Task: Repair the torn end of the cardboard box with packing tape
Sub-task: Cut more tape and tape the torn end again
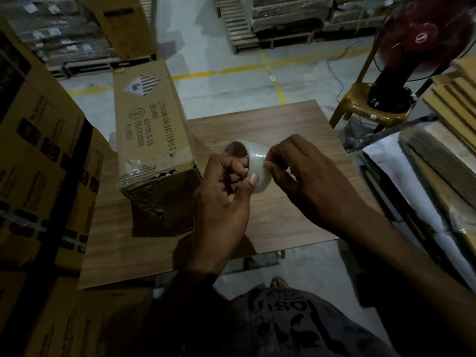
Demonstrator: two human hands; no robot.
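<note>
**Item 1:** tape roll (253,166), clear, centre of frame, held over table (296,124).
- L hand (221,202): fingers curled thru the core, thumb pressed on outer face, firm hold.
- R hand (309,181): thumb + forefinger pinched narrow on the roll's right side, at the tape surface.

**Item 2:** cardboard box (149,124), long, lying on table at centre-left, just left of L hand and roll.
- Torn end (164,197) faces lower frame, partly taped, ragged gap along its top edge.

**Misc:** fan (412,47) on chair (360,104), upper right; stacked cartons (38,150), left edge.
</note>
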